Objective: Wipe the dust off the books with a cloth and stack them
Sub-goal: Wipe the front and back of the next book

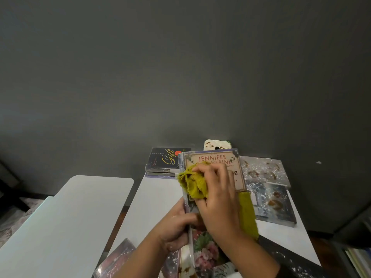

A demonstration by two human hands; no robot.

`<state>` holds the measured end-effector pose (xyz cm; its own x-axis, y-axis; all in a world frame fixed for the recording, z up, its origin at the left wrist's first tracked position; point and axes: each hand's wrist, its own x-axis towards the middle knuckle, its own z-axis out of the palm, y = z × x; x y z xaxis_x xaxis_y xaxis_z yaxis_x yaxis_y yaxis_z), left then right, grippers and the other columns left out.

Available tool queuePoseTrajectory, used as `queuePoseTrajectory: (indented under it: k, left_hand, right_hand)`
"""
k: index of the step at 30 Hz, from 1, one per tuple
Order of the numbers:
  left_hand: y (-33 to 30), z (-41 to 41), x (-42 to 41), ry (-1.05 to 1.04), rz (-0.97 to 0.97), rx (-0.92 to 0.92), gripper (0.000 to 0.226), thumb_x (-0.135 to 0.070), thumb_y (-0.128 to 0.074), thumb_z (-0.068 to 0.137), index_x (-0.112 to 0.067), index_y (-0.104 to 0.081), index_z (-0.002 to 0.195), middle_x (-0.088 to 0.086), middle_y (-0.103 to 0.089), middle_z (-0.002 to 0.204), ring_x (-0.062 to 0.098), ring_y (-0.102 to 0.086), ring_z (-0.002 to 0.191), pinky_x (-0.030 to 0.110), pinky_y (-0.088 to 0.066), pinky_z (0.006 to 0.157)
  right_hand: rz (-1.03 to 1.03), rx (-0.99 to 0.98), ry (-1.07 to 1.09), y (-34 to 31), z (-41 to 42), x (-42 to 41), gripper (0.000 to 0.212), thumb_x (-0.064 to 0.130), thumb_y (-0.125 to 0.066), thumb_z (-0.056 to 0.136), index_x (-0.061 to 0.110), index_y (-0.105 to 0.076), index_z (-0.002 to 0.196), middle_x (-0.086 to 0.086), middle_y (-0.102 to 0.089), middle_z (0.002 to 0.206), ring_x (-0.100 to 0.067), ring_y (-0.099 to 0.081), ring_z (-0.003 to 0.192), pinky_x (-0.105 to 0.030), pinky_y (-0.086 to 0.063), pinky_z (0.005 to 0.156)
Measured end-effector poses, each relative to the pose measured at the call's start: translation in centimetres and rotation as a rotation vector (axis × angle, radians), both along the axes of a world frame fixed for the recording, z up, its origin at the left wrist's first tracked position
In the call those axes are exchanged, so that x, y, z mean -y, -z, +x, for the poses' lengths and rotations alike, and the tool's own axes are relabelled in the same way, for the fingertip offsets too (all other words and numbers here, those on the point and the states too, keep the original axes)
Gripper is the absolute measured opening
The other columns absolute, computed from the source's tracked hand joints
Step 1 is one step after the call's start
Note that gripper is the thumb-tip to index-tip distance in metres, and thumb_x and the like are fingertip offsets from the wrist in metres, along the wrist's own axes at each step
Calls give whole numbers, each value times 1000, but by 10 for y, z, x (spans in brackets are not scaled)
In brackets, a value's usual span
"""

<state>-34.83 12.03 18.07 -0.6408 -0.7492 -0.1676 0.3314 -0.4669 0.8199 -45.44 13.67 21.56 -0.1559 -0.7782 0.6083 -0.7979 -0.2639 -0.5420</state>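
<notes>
I hold a book with a beige title panel and floral cover [212, 160] tilted above the white table [154, 199]. My left hand [176, 225] grips its left edge near the spine. My right hand [217, 197] presses a yellow-green cloth [191, 185] against the cover, fingers curled round the cloth; a cloth flap hangs down at the right. A black "Gift" book [166, 159] lies on another book in a small stack at the back left. Two dusty books [263, 170] [271, 205] lie at the right.
More dusty books lie near me: one at the lower left [116, 259], a dark one at the lower right [291, 259]. A second white table [66, 213] stands to the left. A dark grey wall rises behind. A small speckled object [217, 145] leans against it.
</notes>
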Motion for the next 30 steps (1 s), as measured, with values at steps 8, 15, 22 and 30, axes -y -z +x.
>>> queuePoseTrajectory:
  k: [8, 15, 22, 30]
  left_hand:
    - [-2, 9, -1, 96, -17, -30, 80, 9, -64, 62, 3, -31, 135, 40, -46, 129, 44, -58, 105, 49, -54, 81]
    - [6, -1, 1, -61, 212, -172, 96, -37, -90, 56, -2, -46, 135, 32, -51, 130, 39, -62, 103, 52, -50, 92]
    - [2, -3, 10, -121, 279, -314, 81, -38, -93, 46, -6, -68, 116, 26, -60, 124, 38, -65, 104, 50, -56, 80]
    - [2, -10, 18, -223, 275, -276, 73, -47, -80, 63, -6, -64, 121, 25, -62, 122, 36, -66, 101, 52, -51, 89]
  right_hand:
    - [185, 294, 255, -3, -75, 60, 22, 23, -59, 89, 24, -54, 110, 1, -47, 110, -24, -53, 98, -24, -34, 58]
    - [104, 63, 155, 10, -20, 17, 44, 16, -62, 75, 27, -54, 116, 3, -47, 120, -14, -43, 108, -26, -42, 73]
    - [100, -29, 37, 30, -19, 13, 53, 13, -57, 71, 32, -49, 120, 5, -46, 115, -14, -46, 103, -16, -41, 69]
    - [63, -136, 103, 36, -11, 8, 54, 18, -66, 57, 23, -56, 110, 0, -53, 107, -19, -54, 93, -20, -47, 59]
